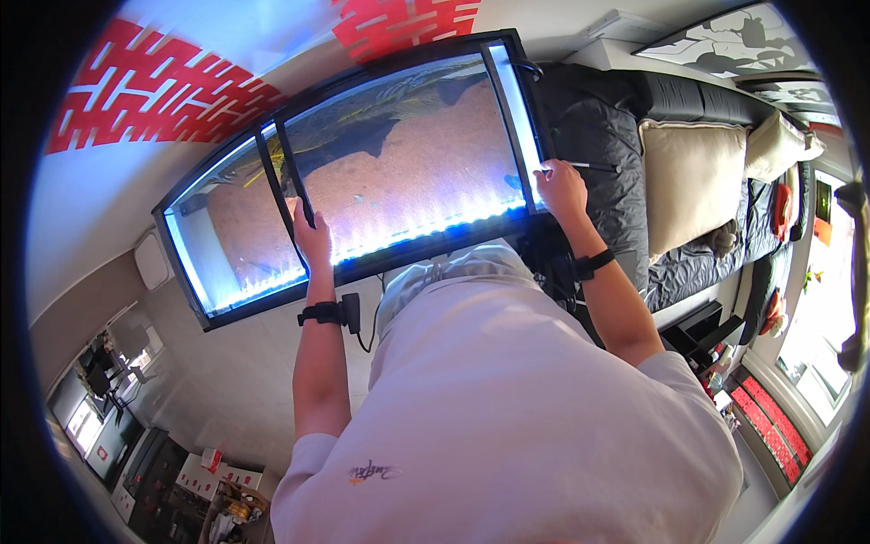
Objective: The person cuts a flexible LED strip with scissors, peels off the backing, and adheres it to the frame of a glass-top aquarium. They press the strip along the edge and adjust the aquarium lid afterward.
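Note:
A lit glass fish tank (399,172) with a black frame, pale sandy bottom and dark plant-like band fills the upper middle. My left hand (311,238) is closed on a black crossbar (283,190) spanning the tank left of centre. My right hand (562,192) is closed at the tank's right end, beside the bright end strip (515,118), with a slim rod (594,167) in its fingers, pointing right. What its fingertips touch on the frame is too small to tell. Bright blue-white lights run along the near edge. Both wrists wear black straps.
A black sofa (589,118) with beige cushions (693,186) stands right of the tank. Red wall decorations (145,91) are behind. A white panel (151,259) leans left of the tank above the tiled floor (217,381). Cluttered shelves (227,508) sit lower left, a window (811,344) far right.

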### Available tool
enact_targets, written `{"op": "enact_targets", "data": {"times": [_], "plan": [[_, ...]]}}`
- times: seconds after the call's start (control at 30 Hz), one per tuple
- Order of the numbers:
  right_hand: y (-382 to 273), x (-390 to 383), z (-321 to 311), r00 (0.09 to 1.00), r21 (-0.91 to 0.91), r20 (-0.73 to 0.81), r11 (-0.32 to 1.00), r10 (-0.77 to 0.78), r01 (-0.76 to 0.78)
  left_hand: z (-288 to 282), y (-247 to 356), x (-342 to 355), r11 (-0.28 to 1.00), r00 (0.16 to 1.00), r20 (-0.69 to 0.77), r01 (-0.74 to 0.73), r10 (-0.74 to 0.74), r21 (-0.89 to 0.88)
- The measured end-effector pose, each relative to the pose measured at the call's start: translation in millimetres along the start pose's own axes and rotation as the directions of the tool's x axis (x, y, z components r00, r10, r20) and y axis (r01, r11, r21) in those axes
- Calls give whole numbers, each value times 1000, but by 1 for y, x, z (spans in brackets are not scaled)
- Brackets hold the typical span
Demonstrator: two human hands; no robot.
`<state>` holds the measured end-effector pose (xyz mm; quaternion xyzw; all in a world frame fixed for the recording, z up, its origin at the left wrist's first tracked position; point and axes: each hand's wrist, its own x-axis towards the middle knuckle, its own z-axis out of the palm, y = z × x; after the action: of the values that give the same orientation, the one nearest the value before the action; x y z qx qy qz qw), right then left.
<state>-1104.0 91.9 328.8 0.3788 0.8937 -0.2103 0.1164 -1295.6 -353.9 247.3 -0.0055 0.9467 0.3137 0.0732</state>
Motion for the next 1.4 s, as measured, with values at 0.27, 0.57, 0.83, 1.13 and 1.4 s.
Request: {"op": "enact_targets", "data": {"times": [0.27, 0.57, 0.83, 1.13, 1.4], "plan": [[-7, 3, -5, 993, 49, 26, 992, 115, -117, -1, 13, -3, 996, 1000, -17, 8, -6, 85], [3, 3, -5, 996, -16, 26, 996, 91, -91, -5, 22, -5, 992, 1000, -10, 2, -1, 122], [5, 1, -10, 997, -37, -17, 996, 77, -77, -8, 31, -7, 987, 1000, -2, -10, 11, 160], [9, 1, -4, 992, 53, -120, 998, -26, 33, -11, 39, -8, 986, 999, 39, 29, -36, 165], [19, 4, 1, 993, 166, -111, 984, -44, 62, -12, 44, -10, 982, 997, 60, 31, -43, 188]]}}
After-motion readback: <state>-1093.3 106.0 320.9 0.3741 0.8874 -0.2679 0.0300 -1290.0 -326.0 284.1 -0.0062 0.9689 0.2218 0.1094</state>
